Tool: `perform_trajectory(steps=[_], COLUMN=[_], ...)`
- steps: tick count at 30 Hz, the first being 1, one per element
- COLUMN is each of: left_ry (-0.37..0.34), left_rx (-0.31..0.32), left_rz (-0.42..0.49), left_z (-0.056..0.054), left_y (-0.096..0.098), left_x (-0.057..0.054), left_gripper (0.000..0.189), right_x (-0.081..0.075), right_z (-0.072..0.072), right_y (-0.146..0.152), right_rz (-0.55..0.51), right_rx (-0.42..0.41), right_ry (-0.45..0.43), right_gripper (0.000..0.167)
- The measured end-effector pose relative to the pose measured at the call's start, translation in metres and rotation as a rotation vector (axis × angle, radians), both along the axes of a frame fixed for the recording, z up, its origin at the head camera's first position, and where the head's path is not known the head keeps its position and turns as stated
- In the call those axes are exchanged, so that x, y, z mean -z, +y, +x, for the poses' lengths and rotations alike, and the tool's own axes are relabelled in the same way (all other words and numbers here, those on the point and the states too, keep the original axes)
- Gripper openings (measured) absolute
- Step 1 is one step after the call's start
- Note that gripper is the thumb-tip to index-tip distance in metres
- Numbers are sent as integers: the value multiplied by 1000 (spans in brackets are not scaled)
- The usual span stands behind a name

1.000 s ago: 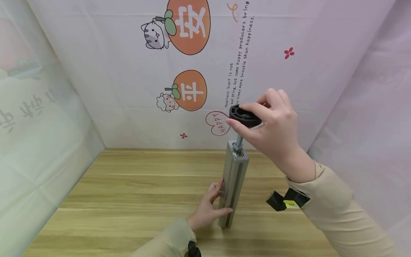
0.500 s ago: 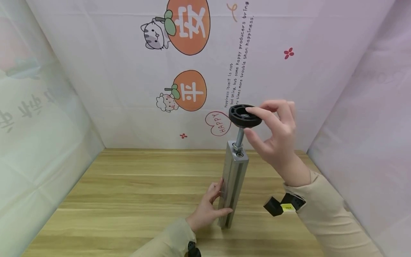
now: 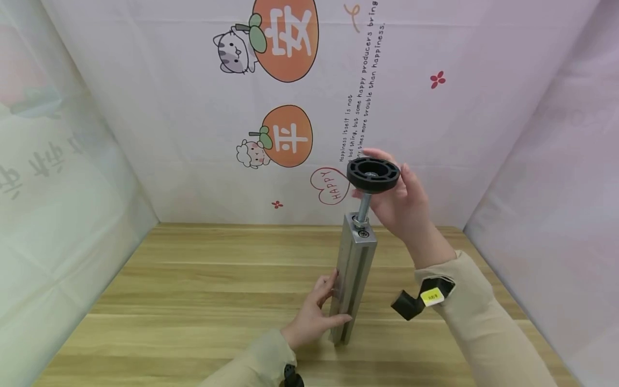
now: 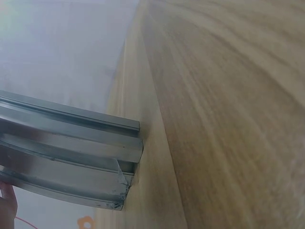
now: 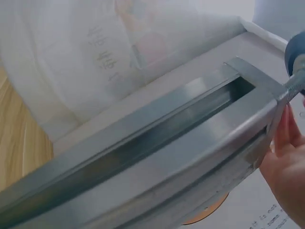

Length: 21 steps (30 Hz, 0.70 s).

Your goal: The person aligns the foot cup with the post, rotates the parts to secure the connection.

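An aluminium profile (image 3: pixel 354 274) stands upright on the table, with a metal plate and screw heads at its top end. From that end rises the threaded rod (image 3: pixel 364 207) of a leveling foot, whose black round base (image 3: pixel 372 184) faces up. My left hand (image 3: pixel 309 320) grips the profile low down, thumb on the near side and fingers on the left. Around the black base curls my right hand (image 3: pixel 401 207), thumb at the right rim and fingers behind and below it. The left wrist view shows the profile's lower end (image 4: pixel 71 148) at the wood surface.
The wood-grain table (image 3: pixel 193 290) ends at a white printed cloth (image 3: pixel 193 134) behind it. More cloth hangs at the left (image 3: pixel 58 188) and right. A black wrist camera mount (image 3: pixel 411 305) juts from the right sleeve.
The right hand lets go of the near rim, draws back to the right, then reaches around the base from behind. The left hand and profile stay in place.
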<state>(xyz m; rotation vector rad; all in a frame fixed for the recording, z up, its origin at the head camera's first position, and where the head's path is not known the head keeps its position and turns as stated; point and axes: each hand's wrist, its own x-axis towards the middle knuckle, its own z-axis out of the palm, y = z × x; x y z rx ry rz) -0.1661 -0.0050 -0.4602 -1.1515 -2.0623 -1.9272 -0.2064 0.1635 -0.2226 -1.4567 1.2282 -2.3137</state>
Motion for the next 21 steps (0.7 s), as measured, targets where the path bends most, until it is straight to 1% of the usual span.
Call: perform_trajectory(steps=[2,5,6,8,10,12,17,21], left_ry=[-11,-22,-23,-26,-22,-22,-23,-24], left_rx=[-3,-9,-9,-10,-10,-12,-13,-10], left_rz=[-4,-9,-10,-13,-11,-13,-23,-26], left_z=[0,1,1,2,2,2,2,2], left_y=[0,0,0,0,0,-1,-1,0], left_x=[-1,-2,-2,-3,-3,-3,-3,-4], left_gripper=[92,92,92,92,92,93,93,93], right_x=[-1,-1,-1,0,-1,-3,-11,-16], right_z=[-4,-11,-12,-16,-18,-19,-18,-15], right_y=[-1,-2,-2,-2,-2,-2,-7,-10], right_rz=[16,14,5,-15,-27,-24,2,-2], right_rx=[-132,-304,-351,-418,-457,-476,-489,-515], right_ry=[-64,-117,-125,-135,-134,-124,-81,-72], right_gripper=[46,49,49,50,50,51,50,50])
